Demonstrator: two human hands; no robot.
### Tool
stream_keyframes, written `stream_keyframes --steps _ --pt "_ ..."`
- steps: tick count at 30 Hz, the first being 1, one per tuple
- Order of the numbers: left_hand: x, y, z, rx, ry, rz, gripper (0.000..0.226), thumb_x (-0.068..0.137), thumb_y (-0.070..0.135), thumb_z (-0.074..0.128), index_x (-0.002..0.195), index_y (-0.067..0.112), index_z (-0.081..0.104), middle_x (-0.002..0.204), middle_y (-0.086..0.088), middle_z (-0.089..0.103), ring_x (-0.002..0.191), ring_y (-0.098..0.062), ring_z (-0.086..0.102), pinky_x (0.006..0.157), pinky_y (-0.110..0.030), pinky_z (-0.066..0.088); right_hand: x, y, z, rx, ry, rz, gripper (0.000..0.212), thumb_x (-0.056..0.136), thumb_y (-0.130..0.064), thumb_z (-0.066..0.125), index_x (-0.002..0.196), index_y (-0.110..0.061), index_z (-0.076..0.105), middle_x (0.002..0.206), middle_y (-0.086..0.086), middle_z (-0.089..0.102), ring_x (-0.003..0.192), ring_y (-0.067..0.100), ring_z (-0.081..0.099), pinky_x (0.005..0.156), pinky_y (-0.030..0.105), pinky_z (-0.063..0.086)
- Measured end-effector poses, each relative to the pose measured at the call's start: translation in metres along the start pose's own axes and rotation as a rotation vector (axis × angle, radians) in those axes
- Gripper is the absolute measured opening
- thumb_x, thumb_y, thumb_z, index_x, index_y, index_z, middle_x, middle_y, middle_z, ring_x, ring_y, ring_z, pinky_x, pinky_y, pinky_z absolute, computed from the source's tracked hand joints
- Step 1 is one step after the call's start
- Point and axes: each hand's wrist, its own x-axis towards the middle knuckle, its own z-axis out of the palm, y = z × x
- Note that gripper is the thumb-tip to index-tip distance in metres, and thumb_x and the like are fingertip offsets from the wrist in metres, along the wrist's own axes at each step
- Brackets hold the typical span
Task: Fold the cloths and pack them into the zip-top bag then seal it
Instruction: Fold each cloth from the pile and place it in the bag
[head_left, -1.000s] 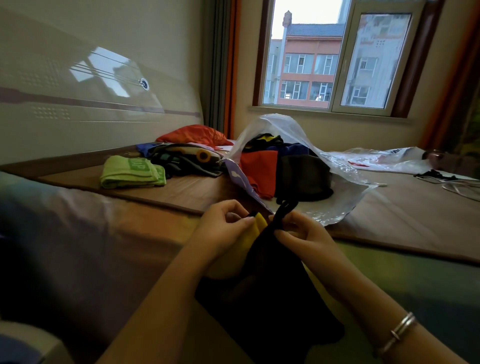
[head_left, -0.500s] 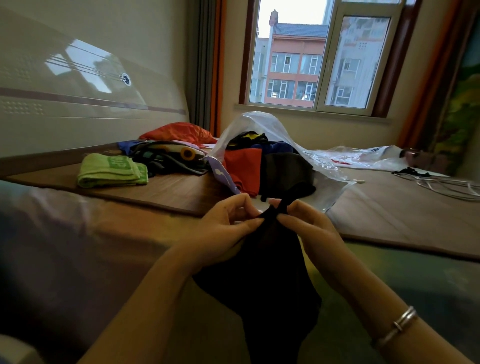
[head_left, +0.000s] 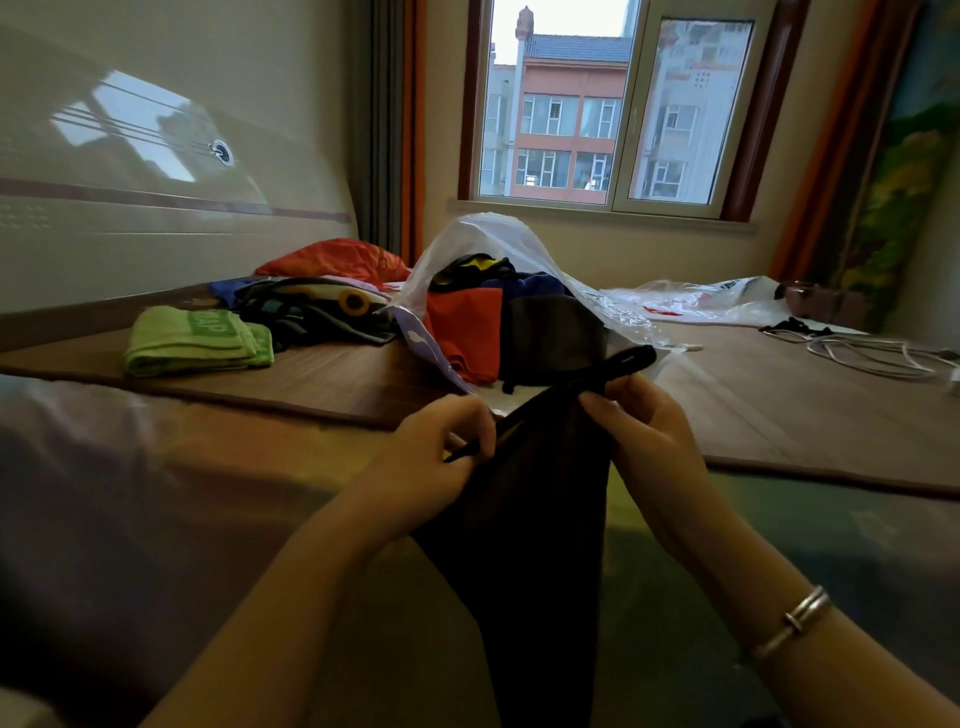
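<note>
Both hands pinch the top edge of a black cloth (head_left: 535, 545); the left hand (head_left: 436, 457) has its fingers curled on the edge at the lower left, the right hand (head_left: 644, 431) clamps it higher, with a dark strap end sticking up past the fingertips; the cloth hangs down between the forearms to the bottom edge of the view; a bracelet (head_left: 795, 621) sits on the right wrist. Just beyond the hands, near the front edge of the mat (head_left: 322, 379), the clear bag (head_left: 488, 239) lies with its mouth open toward the person; a red cloth (head_left: 465, 332) and a dark cloth (head_left: 553, 335) show inside it. Left of the bag lies a heap of clothes (head_left: 311, 306); nearer the mat's left corner a folded green towel (head_left: 195, 340). Toward the far right edge lie another plastic bag (head_left: 711, 301) and white cables (head_left: 872, 353).
</note>
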Motion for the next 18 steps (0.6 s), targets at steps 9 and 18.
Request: stream_keyframes --steps 9,18 --pt "-0.007 0.001 -0.002 0.150 -0.141 -0.224 0.026 0.098 0.029 0.046 0.078 0.026 0.063 0.074 0.006 0.060 0.062 -0.002 0.054 0.052 -0.009 0.035 0.002 -0.002 -0.021 -0.081 0.163 -0.001 0.005 0.091 -0.012 0.060 0.093 -0.008 0.059 0.101 0.021 0.064 0.096 0.033 0.065 0.085 0.041 0.055" --pt "-0.006 0.018 -0.039 -0.201 0.183 0.002 0.013 0.084 0.004 0.066 0.090 0.010 0.055 0.089 0.002 0.065 0.086 -0.001 0.065 0.069 -0.012 0.051 -0.003 -0.011 -0.037 -0.034 0.140 -0.109 0.011 0.089 -0.007 0.057 0.100 -0.007 0.060 0.099 0.008 0.069 0.089 0.017 0.068 0.070 0.022 0.056"
